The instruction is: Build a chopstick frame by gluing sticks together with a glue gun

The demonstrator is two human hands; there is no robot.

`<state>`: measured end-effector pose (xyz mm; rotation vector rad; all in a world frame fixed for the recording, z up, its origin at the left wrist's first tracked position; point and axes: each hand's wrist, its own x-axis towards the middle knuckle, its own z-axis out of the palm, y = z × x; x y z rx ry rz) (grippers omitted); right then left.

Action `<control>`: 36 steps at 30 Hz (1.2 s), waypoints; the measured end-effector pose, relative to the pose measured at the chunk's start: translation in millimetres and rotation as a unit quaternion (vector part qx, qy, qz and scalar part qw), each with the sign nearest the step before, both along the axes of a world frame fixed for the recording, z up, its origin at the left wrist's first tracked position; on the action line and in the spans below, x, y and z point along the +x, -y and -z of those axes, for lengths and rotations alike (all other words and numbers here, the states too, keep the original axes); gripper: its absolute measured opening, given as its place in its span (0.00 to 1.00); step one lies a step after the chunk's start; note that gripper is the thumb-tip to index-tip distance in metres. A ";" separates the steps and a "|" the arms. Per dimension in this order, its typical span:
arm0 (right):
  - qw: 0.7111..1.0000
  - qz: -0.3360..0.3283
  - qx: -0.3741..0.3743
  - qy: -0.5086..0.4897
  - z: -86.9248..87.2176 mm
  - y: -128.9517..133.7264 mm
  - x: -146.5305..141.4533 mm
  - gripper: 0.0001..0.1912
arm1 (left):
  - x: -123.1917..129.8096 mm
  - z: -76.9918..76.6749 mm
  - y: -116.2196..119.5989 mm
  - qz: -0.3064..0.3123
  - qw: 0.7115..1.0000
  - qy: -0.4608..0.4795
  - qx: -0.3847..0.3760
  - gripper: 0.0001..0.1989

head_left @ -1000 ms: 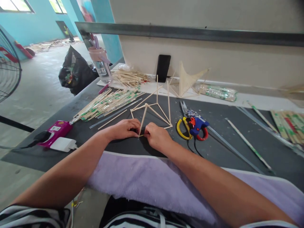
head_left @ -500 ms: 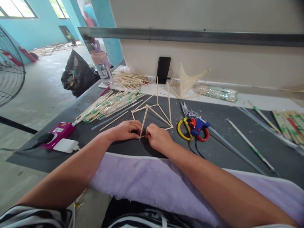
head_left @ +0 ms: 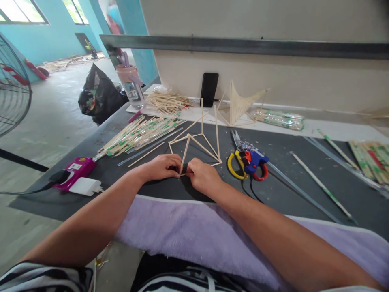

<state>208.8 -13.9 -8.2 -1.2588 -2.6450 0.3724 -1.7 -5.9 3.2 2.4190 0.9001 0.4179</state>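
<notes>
A frame of thin wooden sticks (head_left: pixel 203 145) stands on the dark tabletop, with some sticks rising upright and others slanting. My left hand (head_left: pixel 164 166) is closed at its near left corner, fingers pressed against the joint. Opposite it, my right hand (head_left: pixel 202 174) pinches the same near corner from the right, thumb and fingers together. Both hands rest low on the table, a slanting stick between them. My fingertips hide part of the joint. Right of the frame lie yellow-handled scissors (head_left: pixel 237 164) and a blue glue gun (head_left: pixel 255 160).
Wrapped chopsticks (head_left: pixel 142 136) and loose sticks (head_left: pixel 165 101) lie at the left, near a water bottle (head_left: pixel 133 89). A magenta power strip (head_left: pixel 74 170) sits at the left edge. Behind stand a phone (head_left: pixel 209 89) and a curved stick model (head_left: pixel 238 103). Purple cloth (head_left: pixel 182 235) lines the front.
</notes>
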 end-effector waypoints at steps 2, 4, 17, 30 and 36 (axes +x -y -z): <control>1.000 -0.001 -0.002 -0.001 -0.1 -0.3 -0.2 0.07 | -0.1 0.5 -0.3 0.003 1.000 0.004 -0.001 0.05; 1.000 -0.002 -0.003 -0.005 0.2 -0.7 -0.3 0.06 | -0.2 0.8 -0.5 0.004 1.000 0.005 -0.002 0.05; 1.000 -0.001 0.000 -0.001 0.4 0.0 -0.4 0.07 | 1.0 -1.8 -0.5 0.000 1.000 -0.006 -0.011 0.05; 1.000 -0.002 -0.001 0.001 -0.6 0.0 0.1 0.07 | 2.4 -3.3 0.1 -0.001 1.000 -0.009 -0.009 0.04; 1.000 -0.003 -0.006 0.002 -1.3 0.5 0.0 0.07 | 2.1 -2.1 -0.5 0.000 1.000 -0.008 -0.006 0.04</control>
